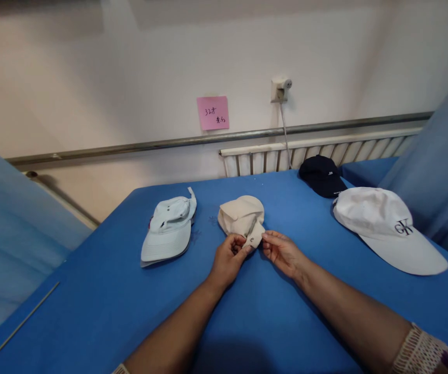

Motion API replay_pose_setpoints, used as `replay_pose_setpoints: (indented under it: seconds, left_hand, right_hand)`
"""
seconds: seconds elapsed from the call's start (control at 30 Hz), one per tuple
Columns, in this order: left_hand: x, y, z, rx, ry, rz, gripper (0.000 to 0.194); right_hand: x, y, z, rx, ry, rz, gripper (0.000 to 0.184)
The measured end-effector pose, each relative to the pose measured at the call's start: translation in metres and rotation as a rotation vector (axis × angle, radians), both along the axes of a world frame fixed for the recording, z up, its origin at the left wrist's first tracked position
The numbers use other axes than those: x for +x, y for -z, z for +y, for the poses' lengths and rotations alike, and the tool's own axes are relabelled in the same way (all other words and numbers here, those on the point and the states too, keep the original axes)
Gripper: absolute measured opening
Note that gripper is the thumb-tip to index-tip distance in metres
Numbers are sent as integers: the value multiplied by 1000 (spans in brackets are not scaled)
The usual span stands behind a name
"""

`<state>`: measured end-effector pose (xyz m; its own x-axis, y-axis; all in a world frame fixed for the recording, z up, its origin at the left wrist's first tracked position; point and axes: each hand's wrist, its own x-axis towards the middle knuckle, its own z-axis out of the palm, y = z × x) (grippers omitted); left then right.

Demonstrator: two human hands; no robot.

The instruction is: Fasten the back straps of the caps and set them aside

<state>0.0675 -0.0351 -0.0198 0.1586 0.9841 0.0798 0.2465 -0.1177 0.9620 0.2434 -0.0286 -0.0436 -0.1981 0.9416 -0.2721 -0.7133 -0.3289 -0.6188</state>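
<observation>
A beige cap (240, 213) lies in the middle of the blue-covered table (130, 322), its back strap turned toward me. My left hand (229, 258) pinches the strap's left part between thumb and fingers, by a small dark mark. With thumb and fingertips together, my right hand (282, 252) grips the strap's right end. Left of the hands rests a pale blue cap (167, 241), its brim toward me and a loose strap sticking up at the back. A white cap (379, 215) with black letters sits at the right, near a dark navy cap (321, 174).
A thin stick (28, 317) lies along the table's left edge. Behind the table are a metal rail (149, 147), a radiator (262, 158) and a socket (279, 90) with a hanging cord. A pink note (213, 112) is on the wall. Blue curtains (5, 234) flank both sides.
</observation>
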Motion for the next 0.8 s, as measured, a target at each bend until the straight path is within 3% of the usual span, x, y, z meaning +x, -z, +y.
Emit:
replay_pose_setpoints:
  seconds: [0.1,0.27,0.5,0.6,0.8]
  left_hand:
    - [0,0,3,-39,-18,-73,23]
    - [-2,-1,6,-132,65,-202,31]
    - [-5,3,6,-152,159,-224,30]
    - [-1,5,4,-114,111,-193,28]
    - [6,9,0,57,-18,52,19]
  right_hand:
    - [0,-5,-3,38,6,33,23]
    - [1,-11,-8,101,-88,99,26]
    - [0,-12,-9,141,-175,75,27]
    - [-3,-11,-9,125,-142,92,31]
    - [-9,-1,-3,14,-6,38,24]
